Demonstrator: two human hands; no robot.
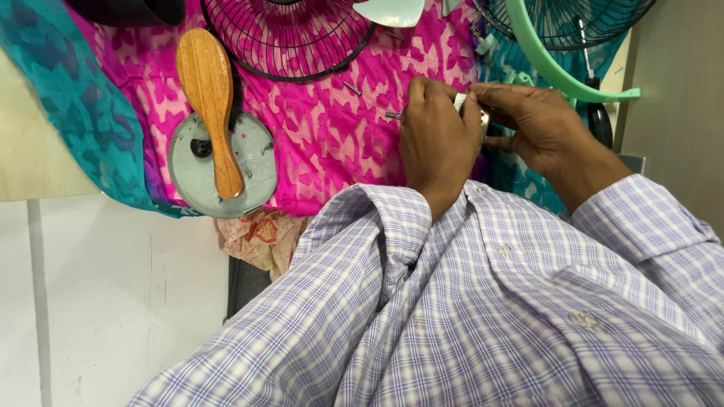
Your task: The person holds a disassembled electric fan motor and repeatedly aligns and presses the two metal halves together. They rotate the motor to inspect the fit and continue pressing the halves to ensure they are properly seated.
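Observation:
My left hand (436, 139) and my right hand (541, 128) meet over a pink patterned cloth (332, 136) and grip a small silver metal part (471, 109) between them. A short metal shaft (393, 116) sticks out to the left of my left hand. The fingers hide most of the part. Both arms wear a purple checked shirt.
A wooden brush (210, 102) lies on a grey round plate (220, 166). A black wire fan guard (290, 38) sits at the top, a second guard with a green ring (562, 75) at the top right. A screwdriver (598, 113) lies at the right. Loose screws (352, 88) dot the cloth.

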